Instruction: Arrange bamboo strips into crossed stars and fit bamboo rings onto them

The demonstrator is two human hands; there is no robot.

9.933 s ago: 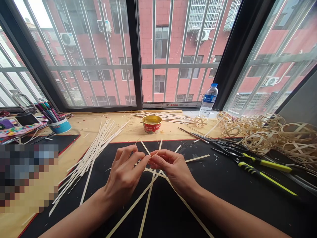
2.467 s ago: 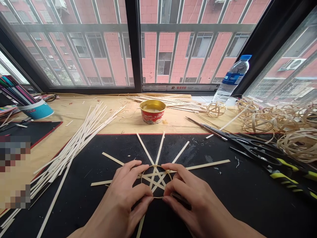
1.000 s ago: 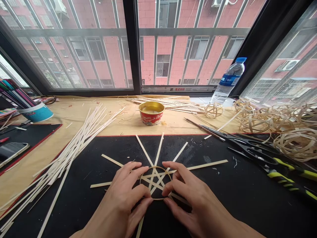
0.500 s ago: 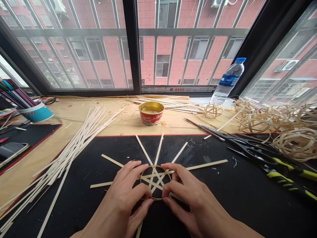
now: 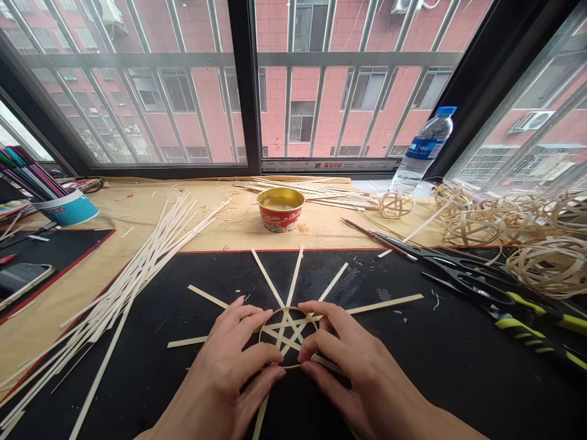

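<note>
Several thin pale bamboo strips (image 5: 293, 282) cross in a star on the black mat (image 5: 413, 354). A small thin ring (image 5: 288, 337) lies over their crossing. My left hand (image 5: 233, 366) presses on the ring's left side, thumb and fingers curled around its rim. My right hand (image 5: 353, 366) holds the ring's right side the same way, fingertips on the rim and strips. Both hands pin the ring against the strips on the mat.
A bundle of long strips (image 5: 137, 275) lies at the left. A red and gold bowl (image 5: 280, 209) stands behind the mat. Black scissors and yellow-handled pliers (image 5: 495, 293) lie at the right, with woven balls and coils (image 5: 541, 244), a water bottle (image 5: 424, 150) and a pen cup (image 5: 66, 205).
Over ten seconds the strips came down from my raised hands to lie flat with a ring on them. In the last second only my fingers shifted slightly on the ring.
</note>
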